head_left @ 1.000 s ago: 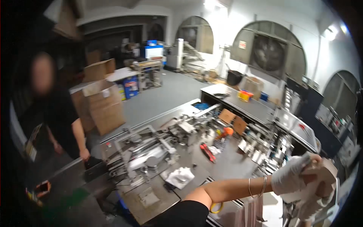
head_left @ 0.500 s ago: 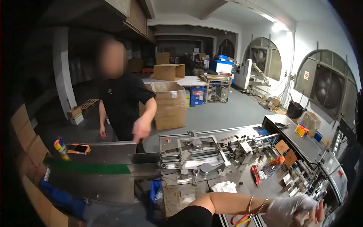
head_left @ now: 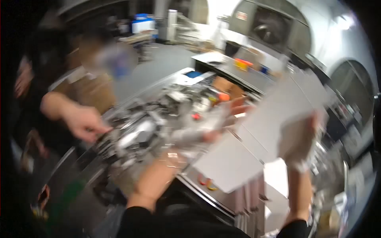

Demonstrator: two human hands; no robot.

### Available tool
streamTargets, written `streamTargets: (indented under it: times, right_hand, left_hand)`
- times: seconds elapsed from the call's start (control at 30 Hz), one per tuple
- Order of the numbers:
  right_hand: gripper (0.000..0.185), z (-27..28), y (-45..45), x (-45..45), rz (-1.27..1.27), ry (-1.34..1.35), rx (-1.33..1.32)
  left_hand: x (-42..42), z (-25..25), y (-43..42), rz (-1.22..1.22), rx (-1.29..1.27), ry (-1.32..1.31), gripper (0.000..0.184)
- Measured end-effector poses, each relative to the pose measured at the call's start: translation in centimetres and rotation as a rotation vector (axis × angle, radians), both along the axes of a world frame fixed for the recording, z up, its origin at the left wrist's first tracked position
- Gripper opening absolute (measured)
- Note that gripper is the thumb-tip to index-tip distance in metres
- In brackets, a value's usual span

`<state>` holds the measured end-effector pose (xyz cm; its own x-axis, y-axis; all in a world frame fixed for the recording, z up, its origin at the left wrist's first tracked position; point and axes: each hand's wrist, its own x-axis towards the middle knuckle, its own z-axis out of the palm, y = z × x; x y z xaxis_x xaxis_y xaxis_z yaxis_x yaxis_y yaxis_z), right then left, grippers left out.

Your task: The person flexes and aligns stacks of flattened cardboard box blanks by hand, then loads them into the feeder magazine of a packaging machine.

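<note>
A large pale grey flat panel (head_left: 230, 162) with crease or slot lines stretches slantwise in front of me, blurred by motion. At its right side my right hand (head_left: 297, 139), in a whitish glove, is closed on the edge. My left hand (head_left: 214, 123), gloved with bare fingertips and a bracelet at the wrist, is beside the panel's left edge. Its fingers look stretched apart, though smeared; whether they touch the panel is hard to see. Below the panel, a stack of pale sheets (head_left: 276, 176) shows near my right forearm.
A metal machine (head_left: 143, 131) stands to the left, with another person's hand (head_left: 85, 123) pointing over it. Red and yellow tool handles (head_left: 207, 182) lie under the panel's lower edge. Behind are a side bench (head_left: 214, 59) and a cardboard box (head_left: 93, 91).
My view has swung right. The grey panel has come into view with my right hand on it. My left hand has risen beside it, and the other person's hand now reaches nearer the machine.
</note>
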<state>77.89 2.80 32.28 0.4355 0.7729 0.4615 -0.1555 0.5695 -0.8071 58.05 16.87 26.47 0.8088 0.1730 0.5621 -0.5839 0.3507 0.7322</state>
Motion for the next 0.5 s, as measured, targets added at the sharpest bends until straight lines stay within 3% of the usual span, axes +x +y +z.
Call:
streamTargets:
  times: [0.03,0.07,0.13,0.23,0.33,0.37,0.43,0.5]
  right_hand:
    - [0.03,0.0,1.7,2.8,0.328,0.159,0.087]
    - [0.03,2.5,3.3,-1.4,-0.536,0.14,-0.062]
    - [0.032,1.6,5.7,1.0,-0.402,0.218,0.005]
    - [0.036,1.5,5.8,1.2,-0.27,0.108,-0.196]
    - [0.039,1.1,5.6,2.0,-0.241,-0.017,-0.219]
    - [0.039,0.8,5.8,2.8,-0.224,-0.015,-0.221]
    - [0.043,0.2,6.2,4.6,-0.193,-0.007,-0.22]
    - [0.049,1.0,5.9,3.6,-0.15,0.246,-0.276]
  left_hand:
    - [0.9,-0.5,1.5,-0.045,-0.039,0.039,0.059]
    - [-0.9,-3.2,1.6,-0.074,-0.07,0.085,0.059]
    - [-1.6,-6.6,2.0,-0.084,-0.115,0.191,0.059]
    - [0.3,-9.2,2.4,-0.023,-0.181,0.371,0.059]
    - [0.3,-8.0,1.4,0.054,-0.25,0.306,0.077]
    - [-0.1,-7.6,1.6,-0.113,-0.343,0.341,0.072]
    - [0.7,-5.8,0.8,0.03,-0.11,0.39,0.069]
    - [1.6,-4.3,0.0,0.114,0.004,0.348,0.061]
